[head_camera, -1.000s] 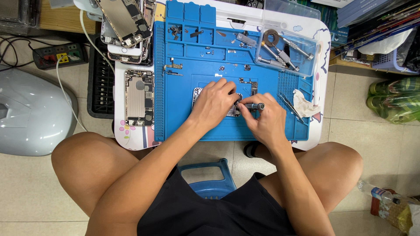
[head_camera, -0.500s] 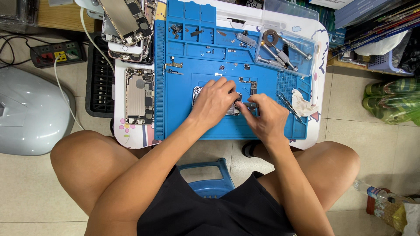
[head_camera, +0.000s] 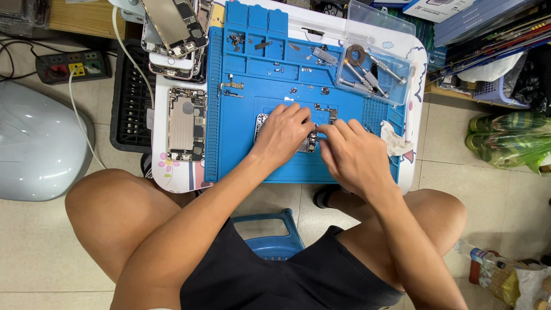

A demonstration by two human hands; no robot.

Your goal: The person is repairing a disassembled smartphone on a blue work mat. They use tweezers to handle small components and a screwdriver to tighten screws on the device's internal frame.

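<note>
An opened phone point(head_camera: 262, 123) lies on the blue repair mat point(head_camera: 241, 149), mostly covered by my hands. My left hand point(head_camera: 284, 133) lies on top of it with fingers curled over its upper edge, holding it down. Just to the right, my right hand point(head_camera: 351, 154) has its fingertips bunched together and touches the phone's right part point(head_camera: 310, 144) beside the left fingers. Whatever those fingertips pinch is hidden. Small metal parts point(head_camera: 325, 107) lie on the mat just beyond my fingers.
A clear box of metal tools point(head_camera: 373, 69) sits at the mat's far right, a crumpled tissue point(head_camera: 394, 141) at its right edge. Another opened phone point(head_camera: 186, 123) and a stack of phones point(head_camera: 172, 28) lie left. A power strip point(head_camera: 74, 66) and blue stool point(head_camera: 275, 244) are on the floor.
My right hand has slid left until its fingertips meet the left hand. The thin screwdriver that showed beside its fingers a second ago is no longer visible. The left hand stays on the phone.
</note>
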